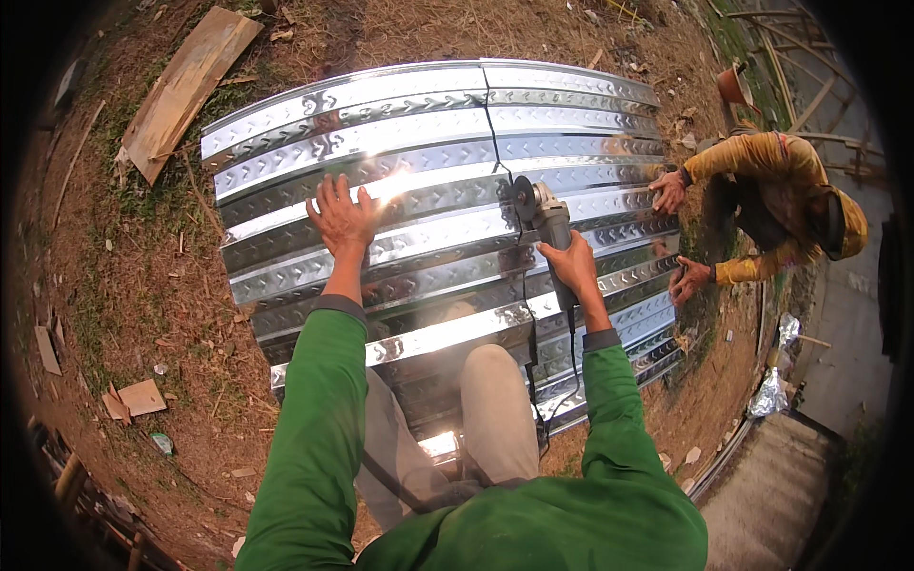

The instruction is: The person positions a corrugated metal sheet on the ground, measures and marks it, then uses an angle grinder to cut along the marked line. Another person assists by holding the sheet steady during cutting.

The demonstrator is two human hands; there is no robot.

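Observation:
A shiny ribbed metal decking sheet [419,205] lies on the ground before me, with a dark line or cut running across its ribs from far to near. My right hand [571,264] grips an angle grinder [550,224], its dark disc [524,198] close to that line; whether the disc touches metal I cannot tell. A black power cord [573,347] trails from the grinder's rear toward me. Fingers spread, my left hand [343,217] rests flat on the sheet left of the line. My knee [497,381] is over the sheet's near part.
At the right, a co-worker in yellow [771,162] crouches with both hands on the sheet's right edge. A wooden board [186,90] lies at the far left. Wood scraps [138,400] litter the ground at left. Concrete [762,476] lies at the lower right, near crumpled foil [769,392].

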